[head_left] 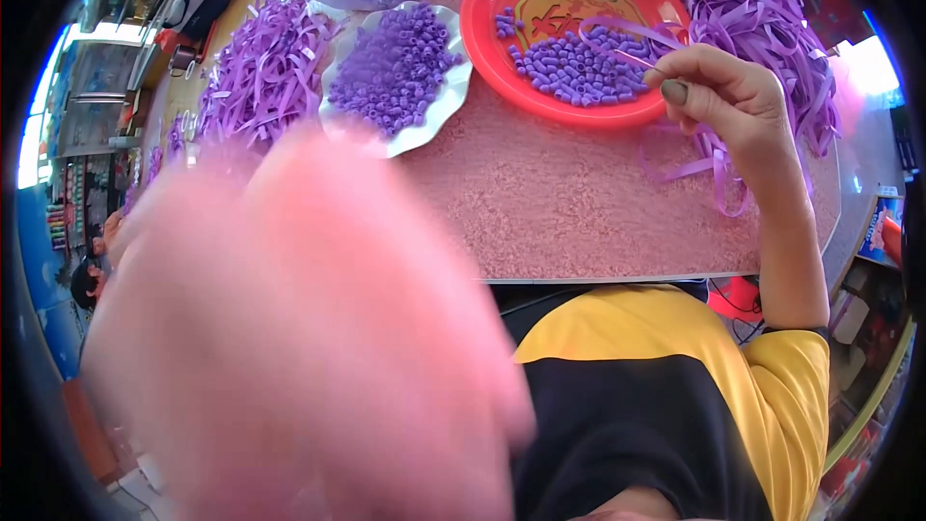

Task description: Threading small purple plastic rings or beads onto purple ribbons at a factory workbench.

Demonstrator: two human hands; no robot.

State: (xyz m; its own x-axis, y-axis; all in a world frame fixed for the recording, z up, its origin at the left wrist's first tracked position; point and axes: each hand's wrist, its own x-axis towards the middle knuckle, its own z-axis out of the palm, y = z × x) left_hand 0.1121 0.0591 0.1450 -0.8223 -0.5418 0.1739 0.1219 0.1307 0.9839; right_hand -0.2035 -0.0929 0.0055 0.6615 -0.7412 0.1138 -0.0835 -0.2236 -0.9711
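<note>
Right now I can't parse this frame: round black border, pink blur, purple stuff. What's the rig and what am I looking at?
There is no machine here. A person wears a wide fisheye camera on the head, looking down at their own hands; that gives the round black border and bent edges.

The big pink blur on the left is most likely the left hand, raised too close to the lens to focus. Whether it holds anything cannot be told.

The right hand pinches a thin needle or wire, with a purple ribbon strand looping from it, over a red plate of purple beads.

On the pink table there is also a white scalloped dish full of beads, and heaps of purple ribbon strips on both sides.
</note>
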